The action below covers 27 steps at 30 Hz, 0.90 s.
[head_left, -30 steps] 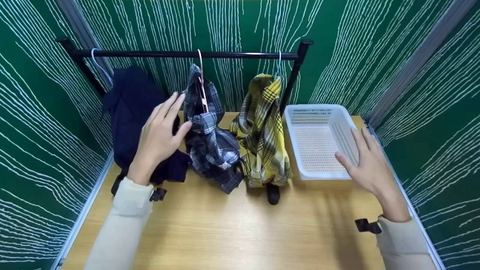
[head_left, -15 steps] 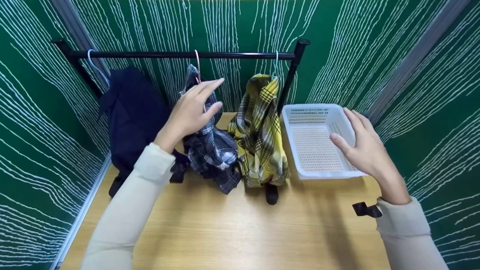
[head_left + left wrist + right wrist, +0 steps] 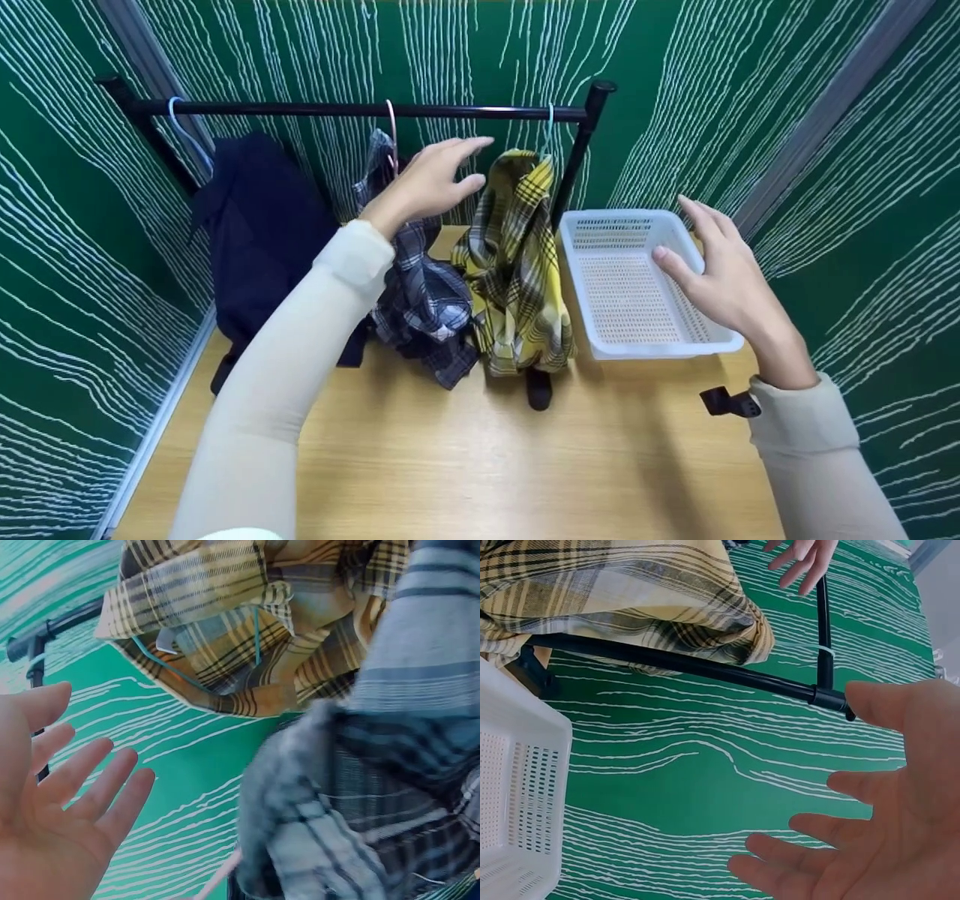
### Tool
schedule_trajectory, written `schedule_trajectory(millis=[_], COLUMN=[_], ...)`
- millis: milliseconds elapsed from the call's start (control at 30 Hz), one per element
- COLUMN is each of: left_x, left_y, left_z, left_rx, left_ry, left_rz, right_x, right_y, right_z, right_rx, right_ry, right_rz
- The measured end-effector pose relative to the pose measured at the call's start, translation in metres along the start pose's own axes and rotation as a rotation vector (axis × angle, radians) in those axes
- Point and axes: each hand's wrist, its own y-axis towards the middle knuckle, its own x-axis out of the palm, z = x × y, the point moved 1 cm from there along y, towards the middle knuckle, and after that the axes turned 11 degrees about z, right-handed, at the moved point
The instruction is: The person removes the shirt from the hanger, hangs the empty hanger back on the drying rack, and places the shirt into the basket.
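My left hand (image 3: 431,180) is held in the air in front of the grey plaid shirt (image 3: 427,277), its fingers spread loosely toward the yellow plaid shirt (image 3: 517,262). Nothing lies in its palm in the left wrist view. The yellow shirt hangs from a light green hanger (image 3: 550,124), the grey one from a pink hanger (image 3: 391,124). Over the right side of the white plastic basket (image 3: 652,350) hovers my right hand (image 3: 727,277), fingers extended and holding nothing. In the right wrist view the basket stands lower left, apart from that hand.
A black clothes rack (image 3: 300,109) spans the back. At its left end a navy garment (image 3: 262,225) hangs on a blue hanger (image 3: 184,135). The rack's black foot (image 3: 538,390) sticks out on the wooden table (image 3: 480,465). Green walls (image 3: 862,247) with white lines enclose the sides.
My left hand has moved rightward and up, from beside the navy garment past the pink hanger toward the yellow shirt. My right hand has risen a little beside the basket.
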Motion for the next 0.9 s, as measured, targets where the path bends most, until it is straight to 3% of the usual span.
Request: schedule_trajectory(millis=[233, 600, 900], left_x=[0.010, 0.035, 0.058], left_y=[0.031, 0.059, 0.081], left_z=[0.000, -0.017, -0.026], left_rx=[-0.046, -0.093, -0.028], left_ry=[-0.010, -0.114, -0.155], left_rz=[-0.046, -0.032, 0.030], right_x=[-0.001, 0.011, 0.021], right_y=[0.009, 0.007, -0.003], right_z=[-0.007, -0.013, -0.013], right_rx=[-0.005, -0.036, -0.092], right_ry=[-0.002, 0.018, 0.056], right_rz=[0.005, 0.021, 0.053])
